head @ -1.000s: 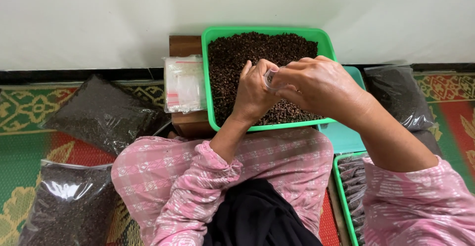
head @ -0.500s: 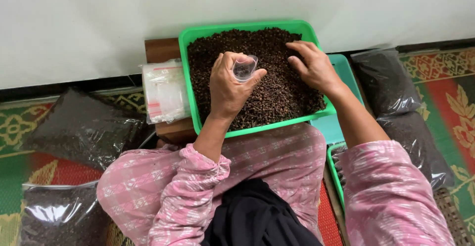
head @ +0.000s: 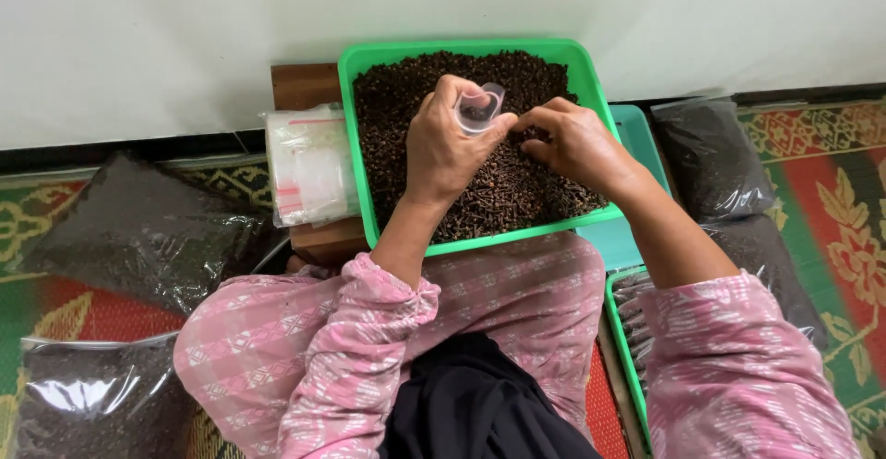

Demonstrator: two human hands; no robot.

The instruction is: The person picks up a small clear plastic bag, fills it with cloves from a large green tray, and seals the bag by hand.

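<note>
My left hand holds a small clear plastic bag with its mouth held open, above a green tray heaped with dark brown cloves. My right hand sits just right of the bag, fingers pinched together over the cloves; a few cloves seem to be between the fingertips. Both hands hover over the tray's middle. Pink patterned sleeves cover both arms.
A stack of empty clear zip bags lies on a wooden stand left of the tray. Large plastic bags of cloves lie on the patterned mat at left and right. A second green tray with filled small bags sits lower right.
My right hand left the bag, reached to the cloves at the tray's right, then came back pinched beside the bag. The left hand kept hold of the bag.
</note>
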